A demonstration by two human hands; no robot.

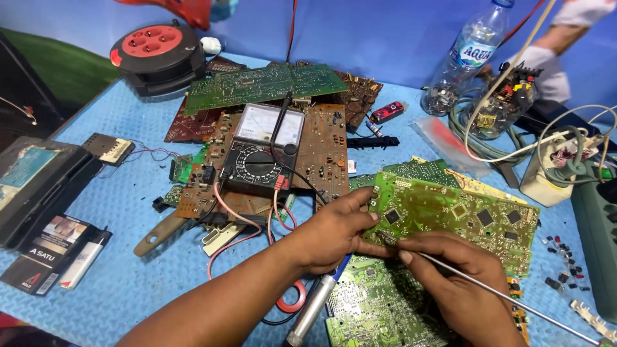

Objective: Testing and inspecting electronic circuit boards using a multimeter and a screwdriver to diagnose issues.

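My left hand [334,230] grips the near left edge of a green circuit board [463,215] covered with black chips, holding it tilted above the blue mat. My right hand [450,270] pinches a thin silver rod [514,297], its tip resting on the board's lower left corner by my left thumb. The rod runs off toward the lower right. Under both hands lies a second green circuit board [373,308]. A tool with a silver and blue handle [315,308] lies beneath my left wrist.
An analog multimeter [260,151] with red and black leads rests on a pile of brown and green boards [321,138]. A red cable reel [157,54] stands far left, a plastic bottle [466,58] and tangled cables [546,138] far right. A pack and lighter [58,254] lie near left.
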